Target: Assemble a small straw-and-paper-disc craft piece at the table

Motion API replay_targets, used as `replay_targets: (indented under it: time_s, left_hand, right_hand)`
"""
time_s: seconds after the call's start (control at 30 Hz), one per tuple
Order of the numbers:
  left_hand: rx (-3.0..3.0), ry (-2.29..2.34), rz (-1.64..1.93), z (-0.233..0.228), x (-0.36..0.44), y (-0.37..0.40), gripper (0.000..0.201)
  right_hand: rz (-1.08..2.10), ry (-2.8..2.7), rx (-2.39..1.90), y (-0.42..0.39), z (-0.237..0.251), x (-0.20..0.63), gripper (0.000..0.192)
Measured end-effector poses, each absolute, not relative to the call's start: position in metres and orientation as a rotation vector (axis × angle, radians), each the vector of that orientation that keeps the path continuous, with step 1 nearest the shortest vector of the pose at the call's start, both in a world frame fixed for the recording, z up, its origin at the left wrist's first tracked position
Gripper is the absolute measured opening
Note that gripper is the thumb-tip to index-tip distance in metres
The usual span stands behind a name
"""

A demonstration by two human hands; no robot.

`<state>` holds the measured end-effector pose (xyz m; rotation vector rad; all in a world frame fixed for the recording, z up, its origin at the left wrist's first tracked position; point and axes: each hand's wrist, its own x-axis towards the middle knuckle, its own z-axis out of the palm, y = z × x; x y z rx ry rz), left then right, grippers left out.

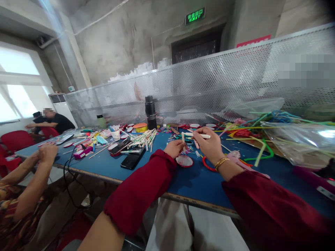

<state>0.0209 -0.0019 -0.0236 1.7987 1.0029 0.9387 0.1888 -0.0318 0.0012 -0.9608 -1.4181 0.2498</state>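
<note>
While the left hand point(174, 147) pinched a short white stick point(183, 137) upright, the right hand point(208, 143) closed on a longer white stick point(196, 135) held level, both above the blue worktop point(199, 181), near a red-rimmed disc point(184, 161).

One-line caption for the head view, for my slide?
Right hand holds a white stick, left hand another, above a blue table.

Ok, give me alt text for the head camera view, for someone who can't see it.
A person in dark red sleeves works at a blue table: the right hand holds a white stick, the left hand an upright short white stick beside a round red-rimmed lid. Sticks, phones and a black flask litter the table.
</note>
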Motion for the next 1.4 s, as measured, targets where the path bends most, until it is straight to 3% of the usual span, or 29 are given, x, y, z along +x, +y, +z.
replay_targets:
  time_s: [1.4]
  left_hand:
    - [1.837,1.013,0.925,-0.0261,0.0202,0.0013,0.029]
  right_hand:
    - [0.215,-1.437,-0.972,-0.0328,0.0017,0.1887,0.019]
